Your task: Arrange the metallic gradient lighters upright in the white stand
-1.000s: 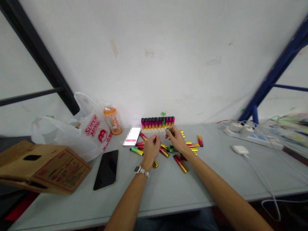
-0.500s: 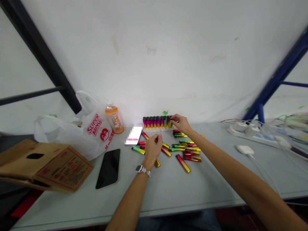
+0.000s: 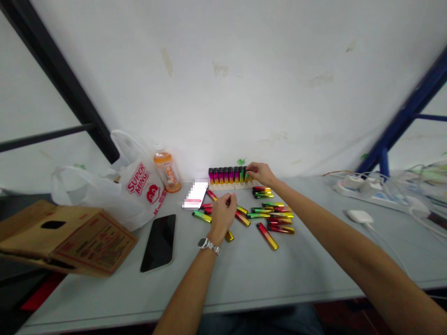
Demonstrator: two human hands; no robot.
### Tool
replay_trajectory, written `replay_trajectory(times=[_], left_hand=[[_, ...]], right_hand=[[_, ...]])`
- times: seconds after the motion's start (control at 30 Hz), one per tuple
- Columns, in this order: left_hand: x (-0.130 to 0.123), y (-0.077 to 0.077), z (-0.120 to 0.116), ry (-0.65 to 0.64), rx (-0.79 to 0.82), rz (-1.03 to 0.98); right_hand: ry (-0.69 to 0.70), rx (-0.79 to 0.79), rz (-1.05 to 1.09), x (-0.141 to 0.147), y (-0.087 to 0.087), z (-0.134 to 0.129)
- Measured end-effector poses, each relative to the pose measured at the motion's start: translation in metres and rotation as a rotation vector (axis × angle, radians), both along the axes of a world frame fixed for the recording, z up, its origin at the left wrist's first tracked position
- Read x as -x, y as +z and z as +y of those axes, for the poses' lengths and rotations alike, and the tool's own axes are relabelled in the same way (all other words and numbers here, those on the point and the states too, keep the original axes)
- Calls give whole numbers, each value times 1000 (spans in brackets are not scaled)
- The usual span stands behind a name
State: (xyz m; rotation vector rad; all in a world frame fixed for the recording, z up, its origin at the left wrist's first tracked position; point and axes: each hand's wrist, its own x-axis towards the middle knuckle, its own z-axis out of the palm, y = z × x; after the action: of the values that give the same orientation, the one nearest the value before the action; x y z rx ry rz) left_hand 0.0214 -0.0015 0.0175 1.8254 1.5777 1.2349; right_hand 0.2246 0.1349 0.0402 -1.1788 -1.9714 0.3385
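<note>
My right hand (image 3: 260, 174) is at the right end of a row of upright lighters (image 3: 226, 176), its fingertips closed on a lighter (image 3: 248, 177) there. The lighters stand side by side in a white holder (image 3: 230, 187), with black tops up and purple, orange and green bodies. Lower down, my left hand (image 3: 223, 211) hovers over or rests among loose lighters, its fingers curled together; what they hold, if anything, is hidden. A lighter (image 3: 267, 236) lies apart at the front, and several more lie in a pile (image 3: 279, 218) beneath my right forearm.
A lit phone (image 3: 195, 195) and a dark phone (image 3: 159, 242) lie left of the lighters. Further left are an orange bottle (image 3: 167, 172), a white plastic bag (image 3: 139, 195) and a cardboard box (image 3: 94, 242). A power strip (image 3: 380, 193) and a white charger (image 3: 359, 216) with cables lie right.
My right hand has shifted slightly left against the end of the row. My left hand stays curled in about the same place. The view has moved a little.
</note>
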Motion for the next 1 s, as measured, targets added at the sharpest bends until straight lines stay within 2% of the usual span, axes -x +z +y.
replay_trajectory(times=[0.07,0.2,0.37,0.53,0.67,0.77,0.9,1.0], left_hand=[[0,-1,1,-3,4,3],[1,-3,2,-9,2,5],[-1,-4,1,-22,-6,11],[-4,0,-1,-40,-9,15],[-7,2,-3,-60,-16,16],[-10,2,-5,-72,-34,30],[-13,1,-7,-73,-27,25],[-13,-1,-6,-72,-26,27]], right_hand=[[-1,12,-35,-2,3,2],[-129,-79,-179,-1,1,-2],[-206,-45,-373,5,-4,-23],[-144,-41,-383,3,-1,-60],[27,95,-425,-15,0,-95],[77,183,-478,-29,1,-114],[93,288,-579,-34,4,-120],[59,275,-627,-26,4,-114]])
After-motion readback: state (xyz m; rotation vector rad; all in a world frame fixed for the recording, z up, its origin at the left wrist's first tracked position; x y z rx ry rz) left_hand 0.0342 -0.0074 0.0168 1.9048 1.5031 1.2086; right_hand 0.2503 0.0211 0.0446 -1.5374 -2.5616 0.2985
